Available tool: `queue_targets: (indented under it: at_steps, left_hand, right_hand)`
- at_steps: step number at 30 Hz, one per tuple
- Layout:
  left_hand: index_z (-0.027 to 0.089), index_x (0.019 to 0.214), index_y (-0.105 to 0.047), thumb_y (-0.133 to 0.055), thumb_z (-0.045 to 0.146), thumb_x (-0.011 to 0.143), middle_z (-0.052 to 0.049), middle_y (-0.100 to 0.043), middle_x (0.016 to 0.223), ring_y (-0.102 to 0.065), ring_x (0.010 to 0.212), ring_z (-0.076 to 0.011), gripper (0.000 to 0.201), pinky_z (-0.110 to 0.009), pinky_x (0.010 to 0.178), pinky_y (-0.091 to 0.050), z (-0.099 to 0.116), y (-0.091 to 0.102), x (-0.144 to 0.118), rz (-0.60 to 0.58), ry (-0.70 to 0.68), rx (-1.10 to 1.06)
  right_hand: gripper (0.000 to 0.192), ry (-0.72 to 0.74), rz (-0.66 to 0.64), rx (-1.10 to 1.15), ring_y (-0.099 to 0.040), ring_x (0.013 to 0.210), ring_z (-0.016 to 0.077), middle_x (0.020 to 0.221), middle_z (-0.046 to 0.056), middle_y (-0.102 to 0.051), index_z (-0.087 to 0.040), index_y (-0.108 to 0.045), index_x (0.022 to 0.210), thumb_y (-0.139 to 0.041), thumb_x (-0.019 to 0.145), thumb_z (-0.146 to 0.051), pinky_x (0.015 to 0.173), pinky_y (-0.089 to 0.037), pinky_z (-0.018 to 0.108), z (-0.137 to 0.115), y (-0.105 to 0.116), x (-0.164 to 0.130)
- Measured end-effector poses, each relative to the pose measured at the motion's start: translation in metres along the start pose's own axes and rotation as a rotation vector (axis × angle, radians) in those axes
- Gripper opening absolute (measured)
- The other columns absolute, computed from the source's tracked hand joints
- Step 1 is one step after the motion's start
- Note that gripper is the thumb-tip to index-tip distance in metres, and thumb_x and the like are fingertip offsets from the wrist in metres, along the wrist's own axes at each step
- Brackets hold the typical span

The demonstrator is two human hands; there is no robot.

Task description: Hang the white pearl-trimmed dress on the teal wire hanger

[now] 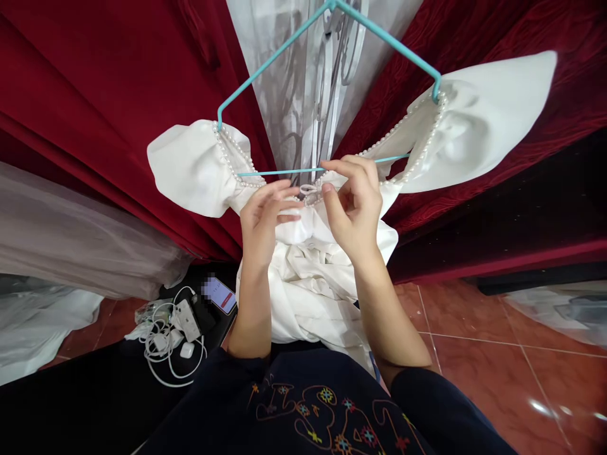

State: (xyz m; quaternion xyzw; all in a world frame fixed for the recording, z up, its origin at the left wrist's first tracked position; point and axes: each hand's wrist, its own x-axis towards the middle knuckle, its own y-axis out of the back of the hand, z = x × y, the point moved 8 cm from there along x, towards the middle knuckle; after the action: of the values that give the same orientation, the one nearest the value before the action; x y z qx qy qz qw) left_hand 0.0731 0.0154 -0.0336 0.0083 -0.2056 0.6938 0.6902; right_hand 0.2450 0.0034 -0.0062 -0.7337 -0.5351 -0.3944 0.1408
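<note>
A white dress (308, 278) with pearl beading along its neckline and sleeve openings hangs on a light blue hanger (279, 54). Its gathered fabric bunches below the bodice. At the middle of the neckline sits a small thin white loop (309, 188). My left hand (263, 212) is just left of this loop, fingers stretched and apart over the beaded edge. On the right side, my right hand (355, 202) has its thumb and forefinger apart beside the loop, the other fingers curled. Whether the right thumb touches the loop, I cannot tell.
Dark red curtains (118, 76) hang on both sides, with sheer white fabric (289, 76) between them. At lower left a black surface (85, 398) holds a phone (220, 296), a white power strip (187, 321) and tangled white cables (159, 347). Red floor tiles (474, 322) show at right.
</note>
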Motion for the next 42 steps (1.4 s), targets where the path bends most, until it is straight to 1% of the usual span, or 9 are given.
queue_targets:
  at_steps: [4,6,9,13,18,24,30,37,42]
  left_hand:
    - [0.020,0.094,-0.073,-0.068,0.035,0.098,-0.001,-0.068,0.079,-0.063,0.059,-0.0116,0.016,-0.023,0.052,-0.050,0.036,0.020,-0.016,0.278,-0.320,0.136]
    - [0.025,0.094,-0.072,-0.072,0.026,0.095,0.000,-0.065,0.088,-0.064,0.076,-0.0142,0.002,-0.028,0.068,-0.054,0.064,0.025,-0.022,0.435,-0.549,0.238]
    - [0.028,0.105,-0.069,-0.081,0.017,0.085,-0.001,-0.060,0.110,-0.059,0.113,-0.0230,0.026,-0.040,0.108,-0.046,0.089,0.022,-0.013,0.496,-0.713,0.476]
    - [0.023,0.108,-0.065,-0.075,-0.001,0.080,-0.002,-0.058,0.117,-0.046,0.134,-0.0289,0.038,-0.045,0.121,-0.032,0.092,0.034,0.021,0.475,-0.638,0.579]
    - [0.017,0.097,-0.067,-0.048,-0.016,0.090,0.000,-0.059,0.098,-0.057,0.102,-0.0157,0.039,-0.033,0.101,-0.045,0.102,0.058,0.041,0.464,-0.665,0.586]
    - [0.017,0.096,-0.060,-0.050,-0.006,0.101,0.006,-0.057,0.097,-0.054,0.111,-0.0091,0.025,-0.027,0.103,-0.047,0.094,0.109,0.076,0.532,-0.494,0.497]
    - [0.022,0.084,-0.064,-0.069,0.011,0.097,0.010,-0.057,0.071,-0.058,0.078,-0.0066,0.018,-0.029,0.081,-0.055,0.069,0.164,0.087,0.582,-0.477,0.586]
    - [0.021,0.092,-0.076,-0.088,0.043,0.082,0.001,-0.075,0.087,-0.071,0.082,-0.0154,0.027,-0.031,0.078,-0.058,0.032,0.113,0.037,0.246,-0.429,0.393]
    - [0.022,0.104,-0.075,-0.082,0.046,0.085,-0.005,-0.075,0.105,-0.072,0.102,-0.0210,0.031,-0.031,0.091,-0.058,0.025,0.065,0.027,0.190,-0.385,0.197]
  right_hand:
    - [0.030,-0.009,0.018,0.023,-0.058,0.083,0.0140,0.125,0.009,-0.054,-0.026,-0.064,0.124,-0.051,0.101,-0.040,0.060,-0.051,0.030,0.007,-0.004,0.000]
    - [0.030,-0.012,0.026,0.024,-0.059,0.085,0.0152,0.124,0.009,-0.053,-0.027,-0.063,0.124,-0.050,0.102,-0.041,0.061,-0.052,0.031,0.009,-0.006,0.000]
    - [0.029,0.009,0.048,0.013,-0.057,0.081,0.0140,0.120,0.008,-0.054,-0.027,-0.064,0.121,-0.048,0.103,-0.043,0.060,-0.051,0.030,0.007,-0.005,0.001]
    - [0.030,0.022,0.055,-0.034,-0.053,0.073,0.0113,0.111,0.007,-0.056,-0.026,-0.066,0.116,-0.048,0.103,-0.046,0.056,-0.045,0.026,0.004,-0.002,0.006]
    - [0.031,0.027,0.057,-0.031,-0.047,0.067,0.0101,0.103,0.006,-0.058,-0.023,-0.070,0.107,-0.052,0.102,-0.048,0.052,-0.037,0.028,0.005,0.004,0.014]
    - [0.032,-0.094,-0.021,-0.136,-0.044,0.069,0.0140,0.105,0.008,-0.061,-0.031,-0.066,0.111,-0.046,0.102,-0.055,0.059,-0.045,0.036,0.017,-0.002,0.017]
    - [0.031,0.020,0.071,-0.078,-0.052,0.076,0.0149,0.094,0.006,-0.060,-0.025,-0.068,0.100,-0.052,0.102,-0.052,0.060,-0.046,0.034,0.009,0.007,0.018]
    - [0.028,0.065,0.121,-0.045,-0.055,0.075,0.0127,0.091,0.003,-0.058,-0.023,-0.070,0.100,-0.055,0.102,-0.046,0.058,-0.041,0.028,0.008,0.001,0.015]
    - [0.020,0.078,0.137,0.029,-0.049,0.069,0.0105,0.088,0.003,-0.056,-0.021,-0.071,0.099,-0.061,0.100,-0.038,0.054,-0.034,0.027,0.002,-0.001,0.017]
